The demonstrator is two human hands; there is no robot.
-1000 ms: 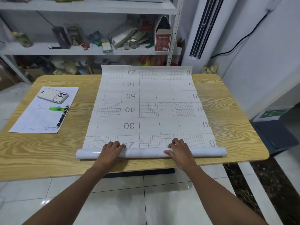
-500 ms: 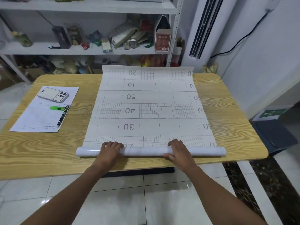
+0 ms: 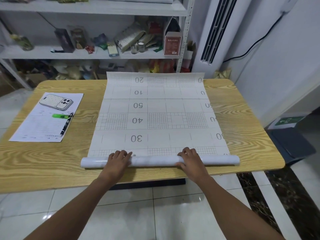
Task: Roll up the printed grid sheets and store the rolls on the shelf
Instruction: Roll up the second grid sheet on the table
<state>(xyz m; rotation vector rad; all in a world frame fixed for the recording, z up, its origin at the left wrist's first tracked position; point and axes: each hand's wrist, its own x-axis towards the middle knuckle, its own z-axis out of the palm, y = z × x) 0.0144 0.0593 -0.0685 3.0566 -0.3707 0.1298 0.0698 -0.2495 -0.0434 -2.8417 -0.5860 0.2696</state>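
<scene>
**Observer:** What is shown at the roll (image 3: 155,161)?

**Operator:** The roll lies crosswise near the front edge of the tabletop (image 3: 251,135). The unrolled sheet (image 3: 155,110) runs flat away from it, with its printed numbers upside down to me. My left hand (image 3: 118,160) sits left of the roll's middle and my right hand (image 3: 190,159) right of it. Each grip is curled over the roll, and the right thumb is tucked on its near side. I judge that I hold it on both sides so the two ends turn evenly and the tube winds straight.

**Observer:** And around the roll?

**Operator:** Well to its left lies a paper form (image 3: 39,125) carrying a phone (image 3: 57,102), a green highlighter (image 3: 59,116) and a pen (image 3: 66,125). These are apart from the sheet, so out of the rolling path. Beyond the roll, past the sheet's far end, the shelf (image 3: 86,54) stands crowded with boxes and jars. Finding room there looks like the later difficulty. Most of the sheet is not yet rolled.
</scene>
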